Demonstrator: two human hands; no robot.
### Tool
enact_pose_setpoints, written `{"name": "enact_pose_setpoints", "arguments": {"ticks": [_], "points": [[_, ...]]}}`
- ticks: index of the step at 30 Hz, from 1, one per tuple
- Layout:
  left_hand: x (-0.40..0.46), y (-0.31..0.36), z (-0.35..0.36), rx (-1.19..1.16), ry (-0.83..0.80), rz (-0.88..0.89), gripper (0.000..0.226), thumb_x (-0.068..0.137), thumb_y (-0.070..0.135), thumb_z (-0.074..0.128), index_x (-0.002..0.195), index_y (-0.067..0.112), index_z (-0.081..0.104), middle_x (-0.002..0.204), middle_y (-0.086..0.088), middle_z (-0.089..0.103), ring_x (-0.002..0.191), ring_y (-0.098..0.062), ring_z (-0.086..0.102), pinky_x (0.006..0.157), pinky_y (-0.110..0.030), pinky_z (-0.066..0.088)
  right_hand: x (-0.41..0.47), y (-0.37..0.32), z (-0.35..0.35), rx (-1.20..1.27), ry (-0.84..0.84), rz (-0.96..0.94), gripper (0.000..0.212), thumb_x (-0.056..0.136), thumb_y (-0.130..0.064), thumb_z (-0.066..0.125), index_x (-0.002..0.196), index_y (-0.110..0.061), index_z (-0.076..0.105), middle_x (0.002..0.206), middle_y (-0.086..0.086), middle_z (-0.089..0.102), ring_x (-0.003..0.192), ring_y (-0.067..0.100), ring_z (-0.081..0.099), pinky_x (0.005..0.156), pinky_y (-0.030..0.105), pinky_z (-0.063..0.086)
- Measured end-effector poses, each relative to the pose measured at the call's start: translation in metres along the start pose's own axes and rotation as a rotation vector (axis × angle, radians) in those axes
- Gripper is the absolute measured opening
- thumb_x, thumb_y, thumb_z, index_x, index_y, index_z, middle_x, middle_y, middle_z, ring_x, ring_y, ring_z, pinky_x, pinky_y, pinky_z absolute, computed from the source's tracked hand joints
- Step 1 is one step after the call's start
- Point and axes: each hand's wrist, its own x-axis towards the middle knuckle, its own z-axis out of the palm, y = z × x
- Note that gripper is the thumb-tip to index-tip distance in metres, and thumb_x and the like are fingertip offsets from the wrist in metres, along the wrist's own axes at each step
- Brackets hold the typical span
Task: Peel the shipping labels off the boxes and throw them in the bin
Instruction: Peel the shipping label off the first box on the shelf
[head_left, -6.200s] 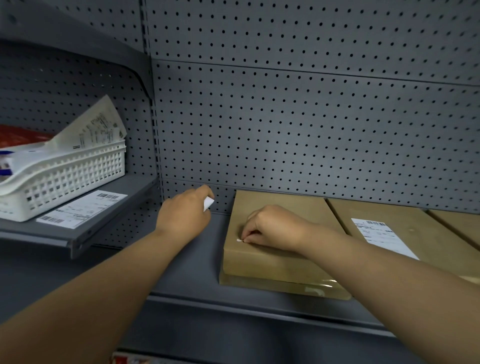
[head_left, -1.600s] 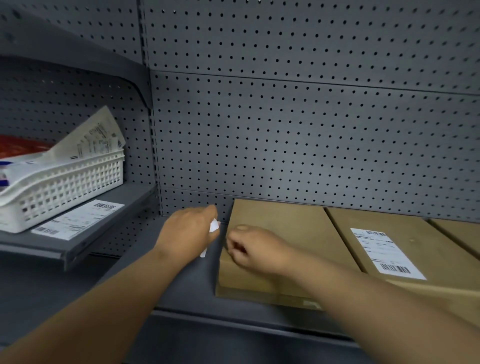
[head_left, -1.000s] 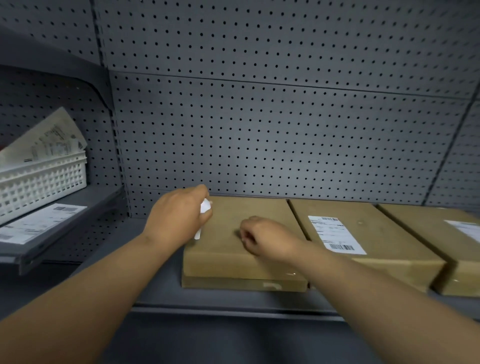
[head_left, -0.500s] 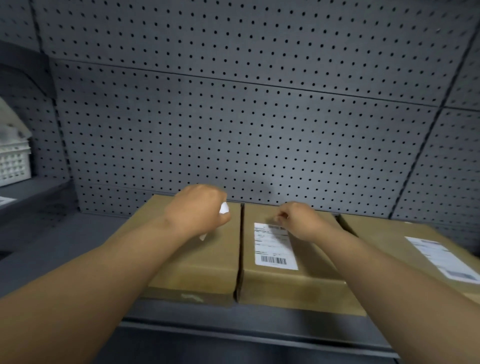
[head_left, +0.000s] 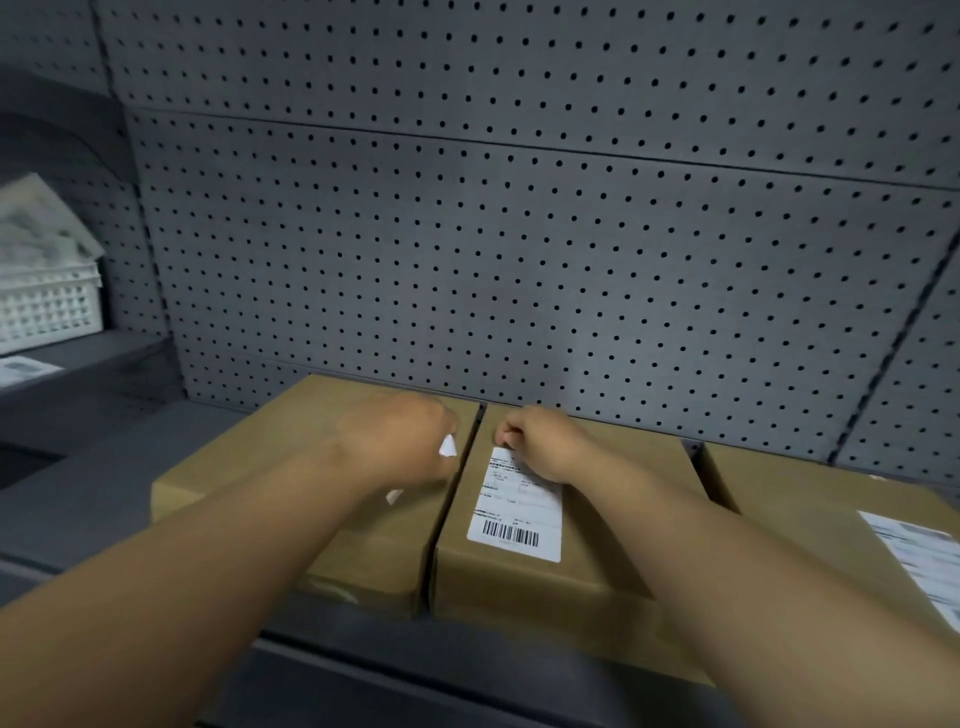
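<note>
A grey pegboard wall (head_left: 519, 249) backs a dark shelf (head_left: 88, 467) on which 3 brown boxes are lined up side by side. The left box (head_left: 291, 467) shows a bare top; the middle box (head_left: 597, 519) carries a white shipping label (head_left: 519, 514) with a barcode at its near end; a second label (head_left: 919, 561) is seen on the right box (head_left: 831, 504). A white basket (head_left: 47, 306), taken to be the bin, is set well apart on a higher shelf at far left, with papers in it. The left hand (head_left: 400, 447) is closed around a crumpled peeled label (head_left: 448, 447), of which only white tips are visible. The right hand (head_left: 540, 441) is placed at the far edge of the middle label, fingers curled; whether a corner is already pinched cannot be told. Tearing is judged the main risk: a pull made too fast or too steeply could leave strips stuck, or lift cardboard skin. The unbraced box could also be dragged along the shelf.
</note>
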Motion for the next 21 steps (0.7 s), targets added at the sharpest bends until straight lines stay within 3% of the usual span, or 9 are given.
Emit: {"name": "enact_pose_setpoints", "arguments": {"ticks": [3,7,12,16,21], "points": [[0.009,0.001,0.015,-0.02,0.028,0.042,0.01,0.083,0.029,0.049,0.075,0.022,0.049,0.093,0.002,0.058,0.08,-0.019,0.056,0.071,-0.032,0.047,0.002,0.003,0.003,0.031,-0.004,-0.042,0.027,0.093,-0.007,0.035,0.091,-0.014,0.061,0.089,-0.001,0.06,0.066,0.013,0.05,0.06,0.023,0.038],[0.018,0.001,0.032,-0.047,0.067,0.091,0.01,0.082,0.027,0.05,0.076,0.02,0.048,0.098,-0.001,0.058,0.078,-0.018,0.048,0.068,-0.029,0.037,0.005,0.006,0.008,0.03,0.022,-0.029,0.027,0.09,-0.003,0.037,0.086,-0.017,0.06,0.101,0.0,0.052,0.073,0.019,0.051,0.067,0.026,0.039],[0.026,0.001,0.045,-0.107,0.079,0.127,0.022,0.082,0.026,0.05,0.094,0.016,0.064,0.104,0.0,0.062,0.091,-0.021,0.058,0.071,-0.029,0.04,0.007,0.003,0.01,0.012,0.032,-0.015,0.027,0.087,-0.001,0.038,0.077,-0.021,0.054,0.097,-0.002,0.053,0.079,0.018,0.051,0.074,0.032,0.045],[0.029,-0.001,0.048,-0.156,0.045,0.123,0.025,0.081,0.026,0.05,0.097,0.015,0.066,0.104,-0.001,0.065,0.093,-0.021,0.06,0.078,-0.036,0.051,0.009,0.002,0.011,-0.014,0.012,0.018,0.03,0.085,0.001,0.039,0.072,-0.023,0.05,0.08,-0.005,0.055,0.07,0.016,0.049,0.062,0.029,0.039],[0.034,-0.004,0.043,-0.127,-0.008,0.145,0.027,0.081,0.03,0.051,0.1,0.02,0.066,0.105,0.001,0.067,0.096,-0.02,0.06,0.076,-0.032,0.049,0.016,-0.003,0.005,-0.037,-0.085,0.054,0.031,0.085,0.001,0.04,0.069,-0.022,0.051,0.071,-0.006,0.052,0.062,0.013,0.044,0.058,0.026,0.035]]}}
